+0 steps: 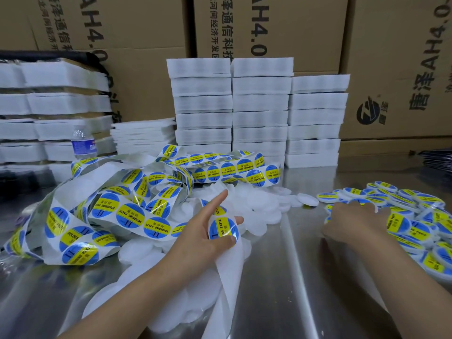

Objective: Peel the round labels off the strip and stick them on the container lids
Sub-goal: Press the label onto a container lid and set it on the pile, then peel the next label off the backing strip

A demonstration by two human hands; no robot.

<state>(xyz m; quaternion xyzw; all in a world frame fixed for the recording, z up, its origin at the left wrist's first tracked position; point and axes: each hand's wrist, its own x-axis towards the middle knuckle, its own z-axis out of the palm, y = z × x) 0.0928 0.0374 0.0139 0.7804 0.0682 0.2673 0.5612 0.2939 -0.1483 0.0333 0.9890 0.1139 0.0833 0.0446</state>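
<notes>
while the left hand [203, 238] pinches the label strip [156, 227] | right hand [352, 221] on labelled lids [415, 228], grasp cannot be told

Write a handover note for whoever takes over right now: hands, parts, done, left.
Left hand: thumb pinches the label strip at the next label, index finger out; peeled backing hangs below.
Right hand: knuckles up at the edge of the labelled lids; whether it holds anything is hidden.
Done: a heap of labelled lids, right side of the steel table.
Left: bare white lids mid-table; many labels in the tangle on the left.
</notes>
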